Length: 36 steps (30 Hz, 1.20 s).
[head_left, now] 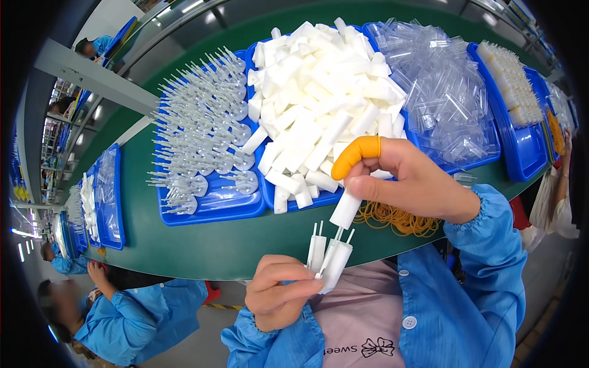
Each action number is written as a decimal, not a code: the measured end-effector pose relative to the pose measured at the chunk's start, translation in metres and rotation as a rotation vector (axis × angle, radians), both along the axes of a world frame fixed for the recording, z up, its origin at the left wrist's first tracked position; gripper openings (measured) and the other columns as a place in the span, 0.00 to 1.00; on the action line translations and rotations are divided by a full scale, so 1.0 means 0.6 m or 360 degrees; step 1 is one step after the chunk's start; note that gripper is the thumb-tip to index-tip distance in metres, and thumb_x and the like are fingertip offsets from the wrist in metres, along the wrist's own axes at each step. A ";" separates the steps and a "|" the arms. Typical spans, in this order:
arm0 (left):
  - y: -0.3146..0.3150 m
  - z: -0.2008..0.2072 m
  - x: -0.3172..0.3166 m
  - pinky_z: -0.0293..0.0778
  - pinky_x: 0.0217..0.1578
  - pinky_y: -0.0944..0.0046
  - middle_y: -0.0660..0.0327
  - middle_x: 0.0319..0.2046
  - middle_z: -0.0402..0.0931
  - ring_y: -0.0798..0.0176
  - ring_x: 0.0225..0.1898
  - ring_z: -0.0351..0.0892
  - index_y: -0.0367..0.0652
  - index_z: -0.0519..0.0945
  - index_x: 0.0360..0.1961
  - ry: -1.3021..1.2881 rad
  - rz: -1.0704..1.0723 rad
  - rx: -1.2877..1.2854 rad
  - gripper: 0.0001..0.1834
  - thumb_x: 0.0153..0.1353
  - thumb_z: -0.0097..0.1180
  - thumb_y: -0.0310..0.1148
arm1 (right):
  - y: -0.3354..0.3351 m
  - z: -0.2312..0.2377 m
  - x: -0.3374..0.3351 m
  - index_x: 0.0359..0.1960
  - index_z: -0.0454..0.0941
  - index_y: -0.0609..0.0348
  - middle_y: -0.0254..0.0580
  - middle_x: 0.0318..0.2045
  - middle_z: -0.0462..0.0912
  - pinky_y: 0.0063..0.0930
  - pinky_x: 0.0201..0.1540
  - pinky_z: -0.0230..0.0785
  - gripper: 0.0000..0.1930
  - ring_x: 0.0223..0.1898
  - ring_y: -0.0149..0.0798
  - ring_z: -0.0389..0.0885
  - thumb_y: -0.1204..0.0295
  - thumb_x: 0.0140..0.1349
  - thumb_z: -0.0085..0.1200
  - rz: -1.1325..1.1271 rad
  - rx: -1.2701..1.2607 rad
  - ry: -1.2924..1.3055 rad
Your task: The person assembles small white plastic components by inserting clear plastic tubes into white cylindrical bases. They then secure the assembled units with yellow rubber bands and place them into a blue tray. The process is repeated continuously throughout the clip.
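Between thumb and fingers, my left hand [279,291] pinches a small pronged plastic piece whose base is mostly hidden by the fingers. Two white foam sleeves [335,264] sit on its prongs, and thin prong tips stick out above them. My right hand [411,178], with an orange cot on the index finger, grips another white foam piece [345,210] by its upper end. That piece stands tilted just above the prongs, its lower end at a prong tip. Behind my right hand a heap of similar white foam pieces [325,86] overfills a blue tray.
To the left, a blue tray [211,214] holds many pronged grey-white pieces [202,122]. Clear plastic tubes [442,92] fill a tray at the right. Tan rubber bands [399,221] lie by my right forearm on the green table [196,245]. A co-worker in blue [135,313] sits at left.
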State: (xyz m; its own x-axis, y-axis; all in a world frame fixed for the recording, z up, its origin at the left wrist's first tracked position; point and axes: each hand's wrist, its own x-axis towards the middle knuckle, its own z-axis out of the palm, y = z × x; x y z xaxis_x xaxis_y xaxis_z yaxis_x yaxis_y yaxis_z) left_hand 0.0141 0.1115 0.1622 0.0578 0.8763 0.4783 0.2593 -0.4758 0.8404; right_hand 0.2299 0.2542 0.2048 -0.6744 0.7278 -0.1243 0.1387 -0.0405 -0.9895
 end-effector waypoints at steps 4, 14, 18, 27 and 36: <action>-0.001 0.000 -0.003 0.70 0.31 0.66 0.59 0.31 0.78 0.60 0.32 0.74 0.42 0.84 0.29 0.0030 -0.0006 0.0005 0.17 0.33 0.65 0.18 | 0.000 0.004 0.002 0.40 0.74 0.62 0.30 0.34 0.77 0.16 0.43 0.67 0.09 0.36 0.21 0.74 0.71 0.61 0.54 -0.0050 -0.0384 0.0106; 0.004 0.002 -0.004 0.70 0.30 0.66 0.60 0.31 0.78 0.60 0.32 0.74 0.42 0.85 0.31 0.0121 -0.0033 -0.0001 0.18 0.33 0.65 0.18 | 0.000 -0.007 0.005 0.40 0.75 0.61 0.31 0.34 0.78 0.16 0.43 0.66 0.10 0.36 0.22 0.74 0.72 0.59 0.57 -0.0110 -0.0444 0.0130; 0.002 0.000 -0.004 0.70 0.31 0.66 0.61 0.31 0.78 0.60 0.32 0.74 0.43 0.85 0.32 0.0132 -0.0031 0.0003 0.19 0.33 0.65 0.19 | 0.000 -0.004 0.003 0.39 0.76 0.61 0.31 0.33 0.78 0.17 0.43 0.66 0.09 0.36 0.22 0.74 0.72 0.58 0.58 -0.0112 -0.0508 0.0132; -0.006 -0.002 0.028 0.72 0.33 0.66 0.55 0.34 0.77 0.61 0.34 0.76 0.39 0.82 0.35 -0.0159 0.0326 -0.0099 0.16 0.40 0.66 0.19 | -0.068 -0.010 -0.027 0.34 0.79 0.60 0.34 0.31 0.80 0.21 0.40 0.66 0.09 0.34 0.28 0.76 0.71 0.54 0.63 0.0065 0.0013 0.0091; -0.024 -0.038 -0.010 0.70 0.37 0.68 0.54 0.37 0.74 0.63 0.35 0.75 0.36 0.78 0.37 -0.0294 0.0352 -0.0365 0.15 0.46 0.63 0.17 | -0.022 -0.005 -0.062 0.37 0.78 0.58 0.37 0.30 0.77 0.31 0.36 0.66 0.13 0.33 0.40 0.76 0.66 0.52 0.61 0.0033 0.1056 -0.0206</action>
